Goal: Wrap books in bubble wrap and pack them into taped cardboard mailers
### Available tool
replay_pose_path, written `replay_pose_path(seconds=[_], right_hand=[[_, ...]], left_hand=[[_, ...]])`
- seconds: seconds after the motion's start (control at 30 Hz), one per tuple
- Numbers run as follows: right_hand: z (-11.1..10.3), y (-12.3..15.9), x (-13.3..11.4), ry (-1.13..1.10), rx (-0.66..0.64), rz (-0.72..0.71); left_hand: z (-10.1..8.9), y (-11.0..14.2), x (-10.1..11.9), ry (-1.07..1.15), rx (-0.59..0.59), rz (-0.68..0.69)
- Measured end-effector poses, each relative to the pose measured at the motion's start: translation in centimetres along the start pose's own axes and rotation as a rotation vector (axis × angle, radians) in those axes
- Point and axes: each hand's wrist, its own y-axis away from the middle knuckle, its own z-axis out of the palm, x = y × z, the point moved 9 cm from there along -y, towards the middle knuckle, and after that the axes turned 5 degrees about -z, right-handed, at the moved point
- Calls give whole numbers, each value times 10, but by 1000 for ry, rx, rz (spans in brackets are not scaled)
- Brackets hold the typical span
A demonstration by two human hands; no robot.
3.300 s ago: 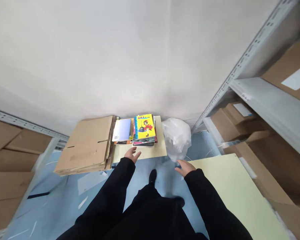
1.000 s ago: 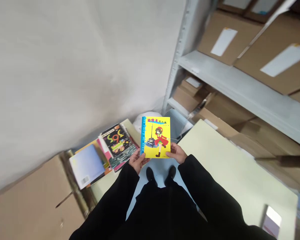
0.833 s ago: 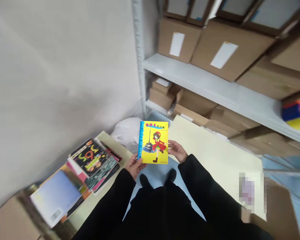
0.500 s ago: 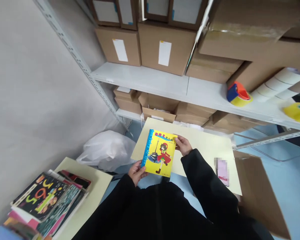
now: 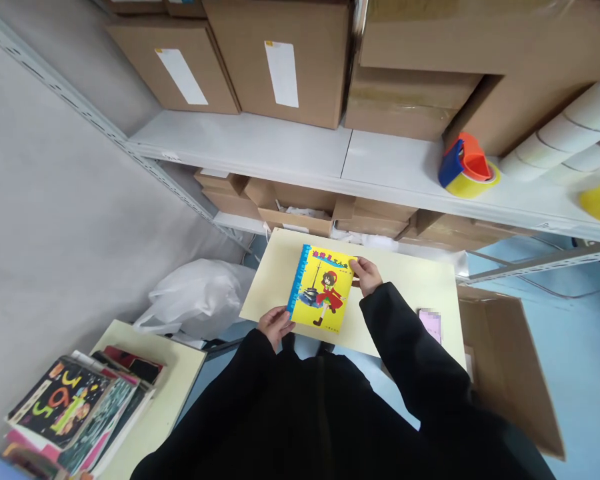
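Observation:
Between my two hands is a yellow picture book [image 5: 320, 290] with a blue spine strip and a cartoon figure in red on its cover. My left hand [image 5: 276, 325] pinches its lower left corner. At the upper right corner, my right hand [image 5: 367, 275] grips the edge with the thumb on the cover. The book is held above a pale cream table [image 5: 405, 280], front cover towards me. A pink, partly blurred item [image 5: 431, 325] lies on that table, right of my right forearm.
Stacked books [image 5: 75, 407] lie on a second table [image 5: 175, 373] at lower left. Near it sits a white plastic bag [image 5: 197, 297]. A metal shelf [image 5: 280, 147] with cardboard boxes [image 5: 285, 67] and a tape dispenser [image 5: 467, 170] stands ahead. An open carton [image 5: 510, 367] is at right.
My view has shifted, so the shelf looks nearer and the left-hand books sit further left. Both hands still hold the yellow book, which is slightly higher in view.

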Motion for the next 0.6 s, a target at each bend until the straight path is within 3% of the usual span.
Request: replay_pose_path(seconds=[0.2, 0.4, 0.53, 0.6], right_hand=[[-1, -2, 23, -188, 94, 34], [24, 20, 52, -205, 31, 126], [30, 29, 53, -188, 56, 101], [29, 30, 50, -205, 87, 86]], left_hand=[[3, -12, -3, -7, -133, -82], [-11, -21, -2, -47, -155, -98], [-24, -30, 3, -219, -109, -23], [-25, -30, 16, -335, -105, 85]])
